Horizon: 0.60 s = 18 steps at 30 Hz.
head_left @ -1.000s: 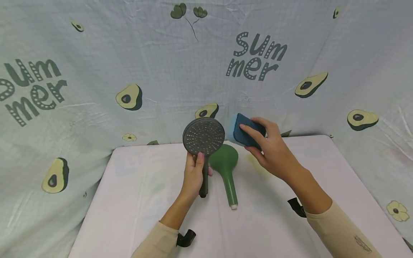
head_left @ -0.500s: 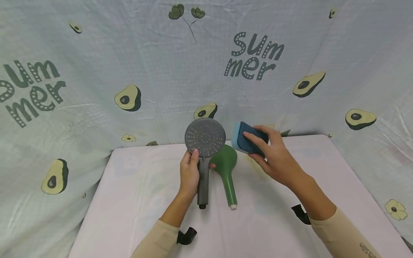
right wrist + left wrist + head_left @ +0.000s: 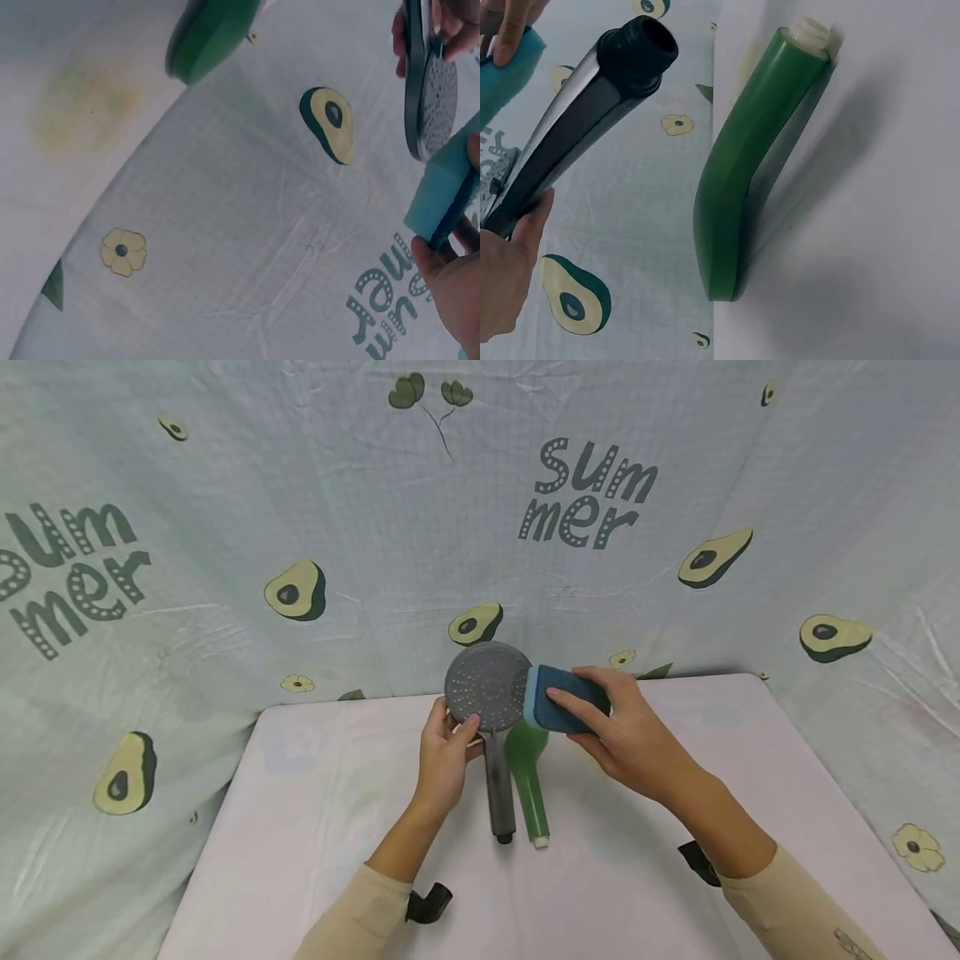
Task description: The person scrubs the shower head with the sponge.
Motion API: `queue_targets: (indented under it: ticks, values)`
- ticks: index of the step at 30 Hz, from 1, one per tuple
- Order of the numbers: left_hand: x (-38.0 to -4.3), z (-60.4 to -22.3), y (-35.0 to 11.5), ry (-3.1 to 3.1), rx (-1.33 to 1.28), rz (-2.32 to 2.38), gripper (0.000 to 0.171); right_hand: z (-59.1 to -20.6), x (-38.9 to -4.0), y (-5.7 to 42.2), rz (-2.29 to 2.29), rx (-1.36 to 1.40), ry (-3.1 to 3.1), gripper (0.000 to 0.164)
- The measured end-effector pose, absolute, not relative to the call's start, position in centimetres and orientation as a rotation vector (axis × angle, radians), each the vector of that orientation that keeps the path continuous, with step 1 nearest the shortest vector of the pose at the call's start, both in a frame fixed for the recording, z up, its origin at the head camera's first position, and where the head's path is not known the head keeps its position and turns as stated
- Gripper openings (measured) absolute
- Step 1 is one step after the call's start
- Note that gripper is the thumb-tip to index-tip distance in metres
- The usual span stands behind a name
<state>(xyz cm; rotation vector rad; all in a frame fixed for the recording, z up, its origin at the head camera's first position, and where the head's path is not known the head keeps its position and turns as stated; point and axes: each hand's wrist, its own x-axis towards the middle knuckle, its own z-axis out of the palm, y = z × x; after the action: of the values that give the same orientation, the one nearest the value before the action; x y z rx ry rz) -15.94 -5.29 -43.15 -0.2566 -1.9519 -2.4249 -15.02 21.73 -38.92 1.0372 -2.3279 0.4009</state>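
Observation:
My left hand (image 3: 442, 760) grips a grey shower head (image 3: 486, 689) near its neck, with the nozzle face toward me and the handle slanting down. The threaded end of its handle shows large in the left wrist view. Between thumb and fingers, my right hand (image 3: 626, 739) pinches a blue sponge (image 3: 573, 697) with a dark scouring side and a lighter foam side. The foam edge overlaps the right rim of the nozzle face in the head view. Behind them a green shower head (image 3: 531, 785) lies on the table, its upper part partly hidden by the grey one and the sponge.
The table (image 3: 315, 827) has a pale pink-white cover. A cloth backdrop (image 3: 375, 527) with printed avocados and lettering rises behind its far edge. Black straps (image 3: 430, 903) hang at both wrists.
The grey shower head has tilted and shifted right. My right hand has brought the sponge down and left to the nozzle face. The green shower head stays in place.

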Motion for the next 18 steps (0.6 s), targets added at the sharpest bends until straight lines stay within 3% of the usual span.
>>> queue_targets:
  ticks: [5, 18]
  values:
    - [-16.1, -42.4, -5.3, -1.953, -0.248, -2.523, 0.043, -38.8, -15.7, 20.6, 0.276, 1.05, -2.337, 0.076]
    - [-16.7, -41.2, -5.2, -1.959, -0.281, -2.549, 0.043, -39.5, -16.4, 18.6, 0.114, 1.085, -2.352, 0.079]
